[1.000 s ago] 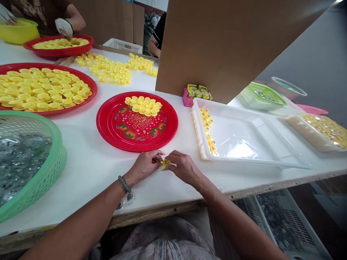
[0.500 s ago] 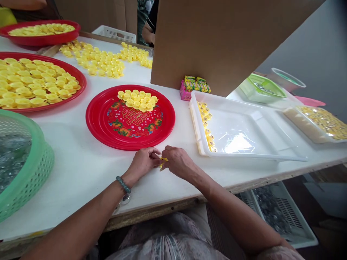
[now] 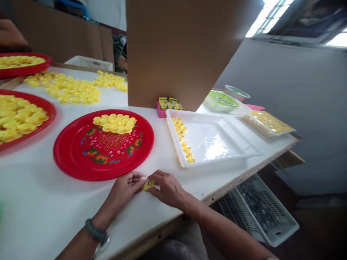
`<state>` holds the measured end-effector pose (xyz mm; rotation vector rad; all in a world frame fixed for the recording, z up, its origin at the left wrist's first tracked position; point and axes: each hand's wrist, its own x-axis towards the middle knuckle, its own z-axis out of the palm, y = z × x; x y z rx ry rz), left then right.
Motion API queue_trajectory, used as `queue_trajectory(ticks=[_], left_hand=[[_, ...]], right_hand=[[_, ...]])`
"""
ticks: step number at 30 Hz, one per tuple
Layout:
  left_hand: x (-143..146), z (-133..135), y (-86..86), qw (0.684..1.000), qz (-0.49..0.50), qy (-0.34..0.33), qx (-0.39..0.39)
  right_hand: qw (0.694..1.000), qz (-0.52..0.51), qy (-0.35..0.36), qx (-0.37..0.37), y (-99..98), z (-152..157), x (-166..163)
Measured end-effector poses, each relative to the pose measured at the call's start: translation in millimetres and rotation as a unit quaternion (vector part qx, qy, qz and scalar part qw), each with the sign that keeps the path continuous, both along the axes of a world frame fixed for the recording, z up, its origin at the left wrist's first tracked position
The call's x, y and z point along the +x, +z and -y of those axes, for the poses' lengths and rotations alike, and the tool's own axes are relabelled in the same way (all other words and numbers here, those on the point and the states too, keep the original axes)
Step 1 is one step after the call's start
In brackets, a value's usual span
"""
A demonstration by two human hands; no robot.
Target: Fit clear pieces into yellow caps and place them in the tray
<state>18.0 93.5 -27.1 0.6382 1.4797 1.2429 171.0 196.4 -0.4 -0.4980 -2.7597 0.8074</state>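
Observation:
My left hand (image 3: 125, 188) and my right hand (image 3: 166, 187) meet on the white table (image 3: 40, 195) near its front edge. Both pinch one small yellow piece (image 3: 149, 185) between their fingertips. Just beyond them lies a red plate (image 3: 73, 159) with a cluster of yellow caps (image 3: 115, 123) at its far side. To the right stands a white tray (image 3: 217, 139) lined with clear film, with a row of small yellow pieces (image 3: 183, 140) along its left wall.
A second red plate (image 3: 50, 112) full of yellow caps sits at the left, loose caps (image 3: 73, 88) lie behind, a third plate (image 3: 24, 70) at far left. A tall cardboard sheet (image 3: 176, 50) stands behind the tray, by a pink box (image 3: 162, 111). A grey crate (image 3: 260, 209) lies under the table.
The view has swung to the right and up, so the green basket at the left has left the picture. My hands stay together on the yellow piece at the table's front.

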Motion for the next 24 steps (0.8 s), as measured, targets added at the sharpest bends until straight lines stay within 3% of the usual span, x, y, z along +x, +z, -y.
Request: queue_trajectory(ticks=[3, 6, 7, 9, 10, 12, 15, 19, 24], left_hand=[[0, -2, -1.2, 0.999, -0.017, -0.004, -0.028], [1, -3, -9.1, 0.998, -0.049, -0.005, -0.037], [2, -3, -12.0, 0.998, -0.057, 0.001, -0.033], [6, -3, -16.4, 0.997, -0.073, 0.019, -0.026], [8, -3, -17.7, 0.996, -0.082, 0.026, -0.023], [12, -4, -18.2, 0.994, -0.105, 0.028, -0.019], [13, -4, -15.9, 0.990, -0.135, 0.028, -0.012], [7, -3, -14.4, 0.988, -0.151, 0.033, -0.014], [0, 1, -18.8, 0.987, -0.158, 0.019, -0.019]], right_hand=[[0.995, -0.066, -0.066, 0.024, 21.3, -21, 14], [0.970, -0.105, -0.210, 0.067, 45.5, -75, 31], [0.959, -0.098, -0.254, 0.084, 50.3, -100, 37], [0.927, 0.030, -0.358, 0.108, 51.7, -150, 44], [0.921, 0.055, -0.372, 0.101, 48.5, -174, 46], [0.914, 0.090, -0.384, 0.093, 36.6, -215, 45], [0.914, 0.123, -0.380, 0.075, 15.8, -252, 35], [0.916, 0.152, -0.366, 0.057, 1.1, -269, 21], [0.926, 0.175, -0.332, 0.051, 4.7, -273, 16]])
